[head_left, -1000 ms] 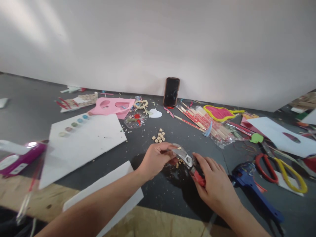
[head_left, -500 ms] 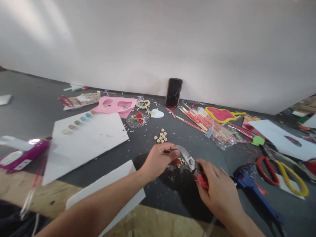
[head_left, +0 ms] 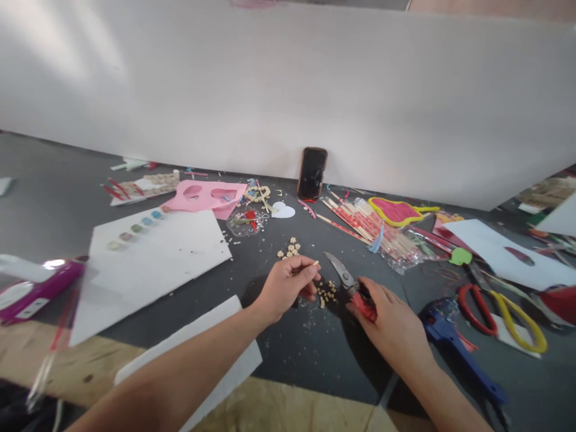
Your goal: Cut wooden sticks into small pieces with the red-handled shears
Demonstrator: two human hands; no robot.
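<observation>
My left hand pinches a short, pale wooden stick piece, only its tip showing past the fingers. In my right hand are pruning shears with red handles and a curved grey blade. The blade points up and left, apart from the stick piece. Small cut wooden bits lie scattered on the dark table between my hands. Just beyond my left hand sits a cluster of small flower-shaped wooden pieces, partly covered by that hand.
A phone leans on the white wall at the back. Red-and-tan sticks in plastic lie right of it. At right are a blue glue gun and scissors; at left, a white board and a purple tool.
The shears have come away from my left fingers, leaving a gap between blade and hand. The stick piece's tip now shows in my left hand. The view has shifted slightly.
</observation>
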